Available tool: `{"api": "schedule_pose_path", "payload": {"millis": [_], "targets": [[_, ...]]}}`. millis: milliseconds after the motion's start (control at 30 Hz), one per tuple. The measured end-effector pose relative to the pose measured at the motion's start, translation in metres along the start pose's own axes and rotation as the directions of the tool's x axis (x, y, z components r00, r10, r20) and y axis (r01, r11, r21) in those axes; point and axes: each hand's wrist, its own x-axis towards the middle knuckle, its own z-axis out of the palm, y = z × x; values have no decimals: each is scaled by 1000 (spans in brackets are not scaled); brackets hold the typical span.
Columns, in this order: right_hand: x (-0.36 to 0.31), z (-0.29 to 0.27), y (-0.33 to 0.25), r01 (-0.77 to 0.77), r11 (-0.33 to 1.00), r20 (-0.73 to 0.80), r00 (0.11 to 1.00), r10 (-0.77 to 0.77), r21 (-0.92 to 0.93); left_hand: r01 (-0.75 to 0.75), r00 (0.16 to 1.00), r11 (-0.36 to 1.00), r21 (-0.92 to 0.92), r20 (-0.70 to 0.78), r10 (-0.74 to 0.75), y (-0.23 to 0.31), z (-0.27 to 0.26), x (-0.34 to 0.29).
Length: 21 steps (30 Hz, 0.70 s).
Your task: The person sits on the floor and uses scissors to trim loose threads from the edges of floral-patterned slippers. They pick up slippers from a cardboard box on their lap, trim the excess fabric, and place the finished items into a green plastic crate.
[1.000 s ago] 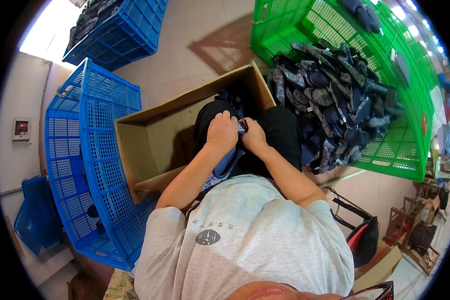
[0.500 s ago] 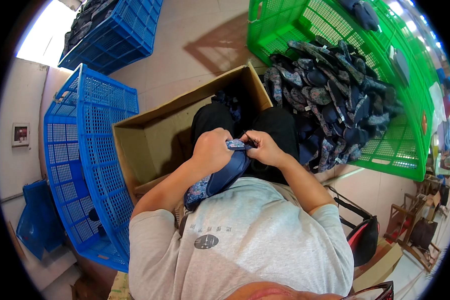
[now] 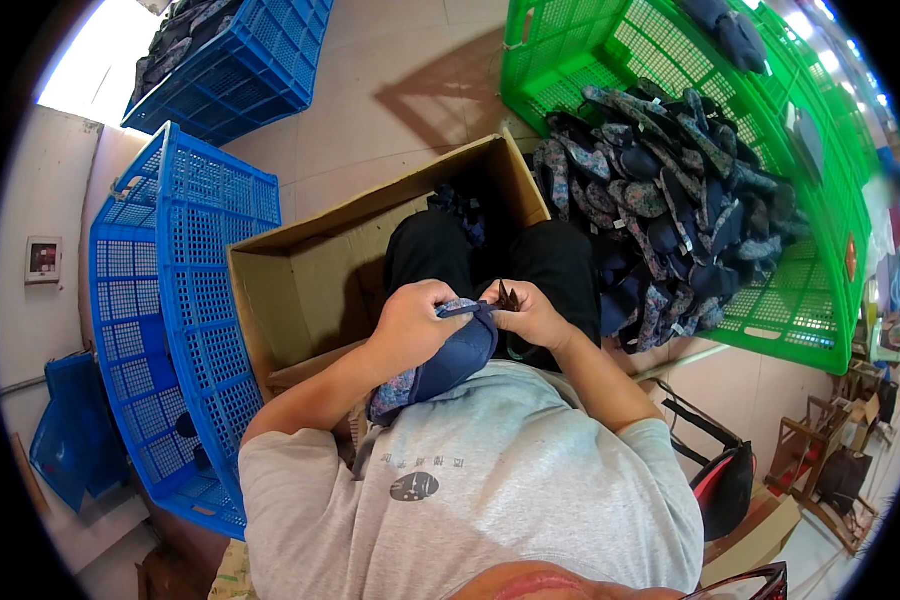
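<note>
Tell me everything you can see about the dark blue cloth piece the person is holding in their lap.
The cloth piece looks like soft fabric: plain navy on one face, with a mottled blue-grey print showing at its lower end. It curves like a folded cap or shoe upper; which one cannot be told. It hangs slanting from the hands down toward the grey shirt. The left hand grips its upper part, while the right hand pinches its top edge, holding a small dark tool.
</note>
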Motion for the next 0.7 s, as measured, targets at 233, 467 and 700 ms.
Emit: {"api": "schedule_pose_path", "payload": {"millis": [233, 467, 700], "targets": [[5, 21, 23, 182, 955, -383, 886, -262, -233, -258, 838, 843, 472, -325, 438, -7, 9, 11], [-3, -4, -12, 86, 900, -103, 984, -142, -427, -222, 875, 907, 358, -336, 347, -17, 20, 21], [-9, -11, -62, 44, 815, -6, 998, -58, -577, -137, 937, 941, 309, -267, 224, -5, 19, 29]]}}
